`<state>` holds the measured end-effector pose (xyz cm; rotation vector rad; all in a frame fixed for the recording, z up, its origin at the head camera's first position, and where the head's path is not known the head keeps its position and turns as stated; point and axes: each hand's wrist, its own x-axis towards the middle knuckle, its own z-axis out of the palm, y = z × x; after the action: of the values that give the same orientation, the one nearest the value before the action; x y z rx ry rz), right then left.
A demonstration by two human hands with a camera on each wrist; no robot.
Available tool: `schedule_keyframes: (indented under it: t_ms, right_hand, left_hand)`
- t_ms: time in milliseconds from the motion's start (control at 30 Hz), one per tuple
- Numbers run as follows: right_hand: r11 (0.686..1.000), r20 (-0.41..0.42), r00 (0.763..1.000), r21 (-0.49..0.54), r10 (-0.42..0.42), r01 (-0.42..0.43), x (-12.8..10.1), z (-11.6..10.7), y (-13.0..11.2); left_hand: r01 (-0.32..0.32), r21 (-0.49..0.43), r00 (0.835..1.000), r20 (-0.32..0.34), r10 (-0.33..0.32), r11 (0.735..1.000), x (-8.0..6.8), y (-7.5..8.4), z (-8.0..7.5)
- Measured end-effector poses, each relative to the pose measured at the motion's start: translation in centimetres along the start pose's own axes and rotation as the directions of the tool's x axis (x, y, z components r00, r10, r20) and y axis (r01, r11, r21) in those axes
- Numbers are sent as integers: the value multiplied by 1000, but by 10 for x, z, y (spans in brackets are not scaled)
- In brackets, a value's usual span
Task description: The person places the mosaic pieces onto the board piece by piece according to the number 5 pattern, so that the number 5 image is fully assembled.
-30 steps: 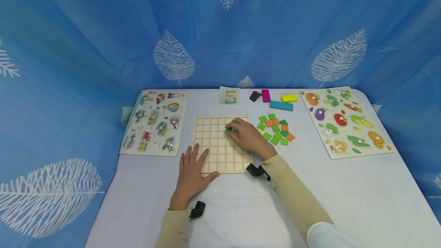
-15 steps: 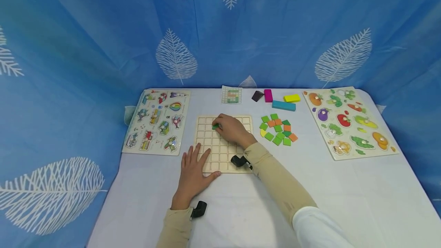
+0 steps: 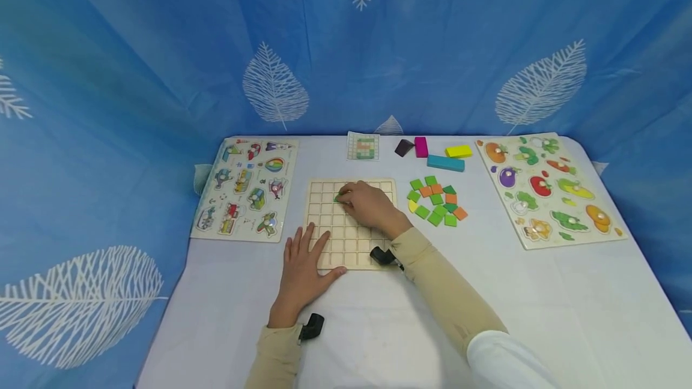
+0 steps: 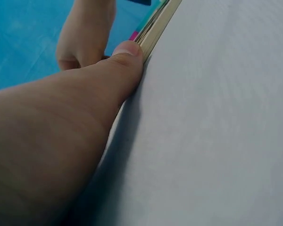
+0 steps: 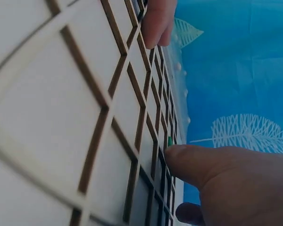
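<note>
The right hand [image 3: 370,206] pinches a small green square tile [image 3: 340,198] over the pale wooden grid board [image 3: 351,245], whose visible cells appear unfilled. The left hand [image 3: 304,266] lies flat, fingers straight, on the board's near corner. By my judgement the work has barely begun, as the heap of green and orange tiles [image 3: 437,203] waits on the worktop [image 3: 540,293].

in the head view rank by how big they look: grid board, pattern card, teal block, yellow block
Largest to smallest in the head view:
1. grid board
2. pattern card
3. teal block
4. yellow block
The card sits slightly farther back, so its lead over the teal block is unsure.

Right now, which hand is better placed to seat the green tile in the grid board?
Right. The right hand already pinches the green tile over the grid board; the left hand lies flat on its near edge.
</note>
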<state>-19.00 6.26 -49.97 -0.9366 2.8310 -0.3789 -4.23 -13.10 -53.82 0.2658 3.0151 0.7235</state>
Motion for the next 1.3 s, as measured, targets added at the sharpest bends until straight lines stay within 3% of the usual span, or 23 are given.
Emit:
schedule_keyframes:
  t_ms: [133, 267, 467, 533, 667, 933, 1033, 1300]
  right_hand:
    - [999, -10, 999, -10, -31, 30, -12, -4, 3]
    - [998, -13, 1000, 58, -5, 6, -37, -8, 11]
    - [968, -109, 982, 212, 156, -131, -91, -6, 41]
    - [950, -154, 960, 246, 232, -190, -112, -3, 54]
    - [909, -253, 895, 303, 366, -286, -152, 3, 79]
    - [816, -406, 719, 406, 564, -411, -201, 9, 117]
    - [794, -404, 693, 421, 597, -438, -205, 13, 123]
    - [777, -412, 663, 410, 625, -477, -199, 23, 121]
  left_hand:
    - [3, 5, 1000, -3, -2, 1000, 1, 0, 1]
    - [6, 5, 1000, 4, -6, 1000, 1, 0, 1]
    - [4, 3, 1000, -13, -4, 1000, 1, 0, 1]
    - [6, 0, 1000, -9, -6, 1000, 1, 0, 0]
    - [10, -4, 1000, -4, -10, 1000, 0, 0, 1]
    - [19, -17, 1000, 0, -19, 1000, 1, 0, 2]
    - [19, -20, 1000, 1, -19, 1000, 1, 1, 2]
    - [12, -12, 1000, -6, -12, 1000, 1, 0, 2]
